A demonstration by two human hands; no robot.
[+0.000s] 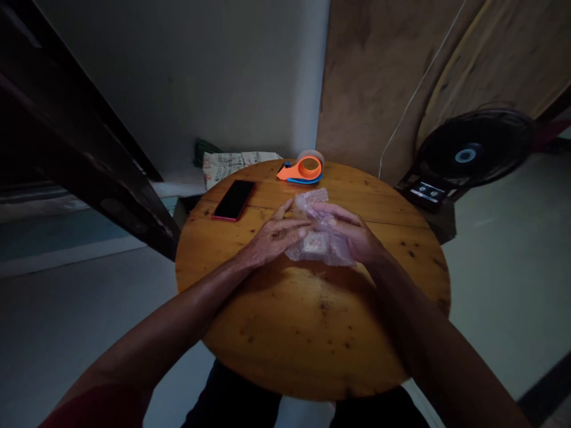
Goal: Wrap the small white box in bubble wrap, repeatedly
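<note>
The left grip (279,238), fingers extended, rests against one bubble-wrap bundle (341,252); the right grip (357,232) holds its other side. Beyond both sits one tape dispenser (293,171); farther left, one phone (234,200). Nearside, open wood reaches the counter's (285,356) rounded edge.

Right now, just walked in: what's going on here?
A person at a round wooden table has both hands on a piece of clear bubble wrap. The left hand reaches over its left side, the right hand is on its right side. A small pale item shows at the wrap; what it is, I can't tell. An orange tape dispenser sits beyond the wrap, and a dark-screened phone lies to the left, neither in hand.
</note>
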